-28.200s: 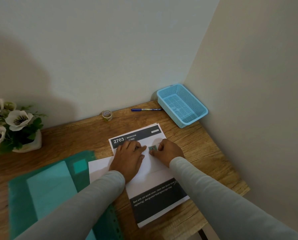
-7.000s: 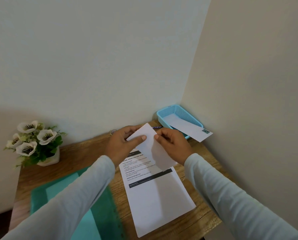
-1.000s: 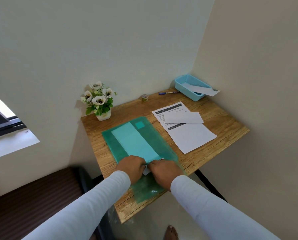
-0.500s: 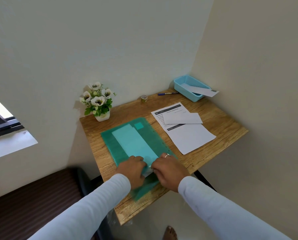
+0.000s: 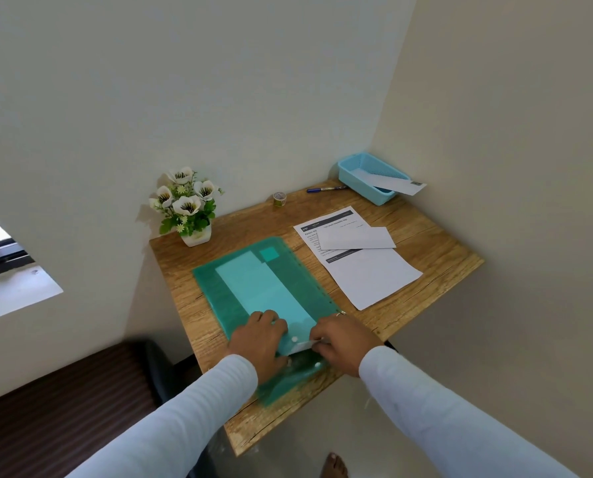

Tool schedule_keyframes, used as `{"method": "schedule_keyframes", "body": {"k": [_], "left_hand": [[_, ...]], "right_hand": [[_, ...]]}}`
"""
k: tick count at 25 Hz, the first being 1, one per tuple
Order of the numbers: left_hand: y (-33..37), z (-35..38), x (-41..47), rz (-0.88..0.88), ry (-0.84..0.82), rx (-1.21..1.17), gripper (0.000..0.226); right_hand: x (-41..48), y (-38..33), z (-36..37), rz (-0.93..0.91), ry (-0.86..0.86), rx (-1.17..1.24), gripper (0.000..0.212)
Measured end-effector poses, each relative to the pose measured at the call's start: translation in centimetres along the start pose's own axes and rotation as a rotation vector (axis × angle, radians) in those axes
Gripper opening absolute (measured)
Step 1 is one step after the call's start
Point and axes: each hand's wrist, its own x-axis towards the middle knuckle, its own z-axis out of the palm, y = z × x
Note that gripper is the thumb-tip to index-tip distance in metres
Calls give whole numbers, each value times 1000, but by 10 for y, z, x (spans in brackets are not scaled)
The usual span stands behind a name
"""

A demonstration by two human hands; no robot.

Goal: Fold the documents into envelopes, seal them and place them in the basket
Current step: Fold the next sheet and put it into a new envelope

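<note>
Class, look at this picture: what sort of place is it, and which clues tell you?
Probably a small home desk nook for paperwork: a wooden desk set in a wall corner, holding a printed document, a green plastic folder and a potted flower arrangement.

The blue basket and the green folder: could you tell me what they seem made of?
The blue basket: likely moulded plastic, matte, its walls a fine mesh. The green folder: probably thin translucent plastic, since a pale sheet shows through.
</note>
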Motion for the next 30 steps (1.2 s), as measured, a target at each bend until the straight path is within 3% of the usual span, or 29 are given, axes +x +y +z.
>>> {"method": "schedule_keyframes", "body": {"k": [5,18,23,26,30], "left_hand": [[-1,-1,0,-20,3,-3,57],[-5,-5,2,-33,-60,-33,71],[-2,-12,1,-43,-92,-34,76],[-9,-26,6,-63,-140,-182,83],[-13,-64,15,-145,79,-516,79]], "right_hand": [[1,-6,-57,21,-128,178,13],[-21,-27,-173,-79,-77,210,12],[-29,-16,-215,-119,207,333,8],[-27,-4,-217,-108,386,418,7],[-20,12,-199,-81,551,495,14]]}}
